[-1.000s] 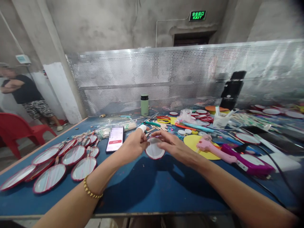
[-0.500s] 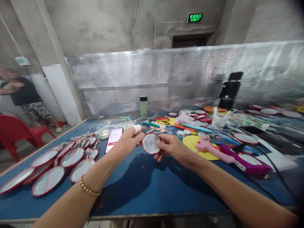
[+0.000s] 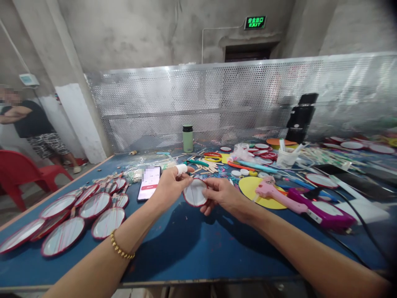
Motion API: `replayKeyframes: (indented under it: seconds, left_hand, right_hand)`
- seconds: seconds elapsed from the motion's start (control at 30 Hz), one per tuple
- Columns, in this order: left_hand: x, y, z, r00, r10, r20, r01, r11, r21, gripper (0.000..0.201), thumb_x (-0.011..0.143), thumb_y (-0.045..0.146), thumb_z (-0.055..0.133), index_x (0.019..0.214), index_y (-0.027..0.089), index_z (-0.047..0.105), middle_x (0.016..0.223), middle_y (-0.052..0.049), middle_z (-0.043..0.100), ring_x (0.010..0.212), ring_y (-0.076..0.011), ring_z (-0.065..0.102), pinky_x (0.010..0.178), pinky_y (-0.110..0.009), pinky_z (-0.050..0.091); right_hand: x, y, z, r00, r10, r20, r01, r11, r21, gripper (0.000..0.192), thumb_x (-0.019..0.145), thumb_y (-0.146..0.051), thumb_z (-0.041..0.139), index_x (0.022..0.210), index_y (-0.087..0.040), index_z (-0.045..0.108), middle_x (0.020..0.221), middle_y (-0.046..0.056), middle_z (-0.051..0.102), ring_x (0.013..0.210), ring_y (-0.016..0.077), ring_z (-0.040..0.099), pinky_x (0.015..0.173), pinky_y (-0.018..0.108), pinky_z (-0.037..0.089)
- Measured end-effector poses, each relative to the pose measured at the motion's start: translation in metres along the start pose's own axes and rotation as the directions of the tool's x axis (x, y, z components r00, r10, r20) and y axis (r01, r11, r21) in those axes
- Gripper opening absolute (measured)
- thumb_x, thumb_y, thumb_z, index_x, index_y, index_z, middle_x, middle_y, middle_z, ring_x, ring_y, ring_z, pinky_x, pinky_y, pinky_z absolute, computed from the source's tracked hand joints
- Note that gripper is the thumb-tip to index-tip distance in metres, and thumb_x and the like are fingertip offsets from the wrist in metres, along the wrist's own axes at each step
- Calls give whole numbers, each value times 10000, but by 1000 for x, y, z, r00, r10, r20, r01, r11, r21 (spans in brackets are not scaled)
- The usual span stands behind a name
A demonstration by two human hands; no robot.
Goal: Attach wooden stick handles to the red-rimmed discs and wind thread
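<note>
Between my two hands, above the blue table, is a small round white disc [image 3: 194,194] with a thin red rim and a fine line across its face. My left hand [image 3: 173,184], with a white wrap on one finger, pinches its upper left edge. On the right side, my right hand [image 3: 221,194] grips the rim, thumb on the face and fingers curled behind. Several similar red-rimmed discs [image 3: 63,236], with pale sticks at some edges, lie in a group at the left. A phone [image 3: 149,186] with a lit screen rests beside my left forearm.
Wooden sticks [image 3: 211,166], scissors [image 3: 213,157] and a green bottle [image 3: 187,140] stand or lie beyond my hands. To the right are a yellow disc [image 3: 248,186], a pink-and-purple tool [image 3: 325,212], a cable and a white cup [image 3: 287,157] of pens. A perforated metal panel [image 3: 173,103] borders the back.
Both hands have moved the disc slightly left and down and tilted it a little. My left hand has shifted slightly right along the rim. The grip remains.
</note>
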State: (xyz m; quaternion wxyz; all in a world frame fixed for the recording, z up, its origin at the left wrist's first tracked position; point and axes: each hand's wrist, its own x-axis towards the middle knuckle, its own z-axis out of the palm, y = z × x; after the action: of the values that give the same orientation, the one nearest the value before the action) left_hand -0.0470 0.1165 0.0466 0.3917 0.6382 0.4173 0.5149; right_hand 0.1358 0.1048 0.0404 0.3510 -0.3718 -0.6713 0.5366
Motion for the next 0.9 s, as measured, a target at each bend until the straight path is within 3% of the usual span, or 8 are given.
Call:
replayKeyframes:
  seconds: [0.43, 0.7, 0.9]
  left_hand:
    - [-1, -7, 11, 991, 65, -116, -59, 997, 59, 270, 745, 180, 669, 1012, 145, 679, 744, 2, 633, 593, -109, 521, 552, -240, 413]
    - [2, -14, 9, 989, 132, -68, -123, 984, 130, 258, 787, 201, 648, 1038, 149, 679, 728, 22, 560, 611, -106, 483, 564, -243, 391]
    - [0, -12, 9, 990, 136, -27, -128, 974, 189, 289, 789, 106, 578, 1063, 149, 659, 737, 28, 532, 623, -110, 470, 590, -253, 389]
  right_hand:
    - [2, 2, -5, 998, 60, 12, -61, 996, 61, 231, 733, -342, 688, 840, -148, 623, 650, 33, 700, 555, 172, 702, 511, 270, 598]
    - [1, 3, -6, 994, 104, 41, -108, 988, 108, 199, 740, -276, 681, 871, -134, 635, 683, 40, 696, 550, 161, 693, 516, 265, 597]
    - [1, 5, -7, 991, 106, 85, -115, 987, 113, 200, 746, -277, 673, 880, -130, 651, 706, 40, 695, 554, 152, 688, 512, 256, 591]
